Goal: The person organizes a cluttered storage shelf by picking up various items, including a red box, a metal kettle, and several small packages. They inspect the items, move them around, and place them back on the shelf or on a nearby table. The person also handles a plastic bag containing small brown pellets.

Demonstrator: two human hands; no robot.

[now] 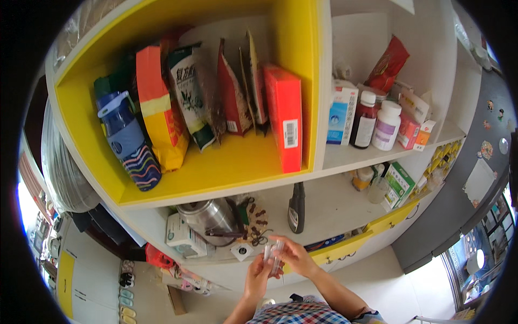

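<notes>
In front of my checked shirt, both hands meet over small transparent plastic pieces point(273, 256); their exact kind is too small to tell. My left hand point(257, 275) grips them from below. The fingers of my right hand point(296, 257) close around their upper right side. Just beyond, on the counter, lie a small white square packet point(242, 251) and dark cords point(259, 238). A stainless steel kettle point(212, 218) stands to the left of them. Farther back is a black-handled tool point(297, 210). Below the counter, to the right of my hands, a yellow-fronted drawer point(344, 248) is pulled out.
The yellow cubby overhead holds a blue bottle point(129, 141), several food bags point(190, 97) and a red box point(285, 121). Medicine bottles point(386, 125) and boxes fill the right shelf. Another yellow drawer point(390, 218) juts out at right. A grey refrigerator point(457, 190) stands beyond it.
</notes>
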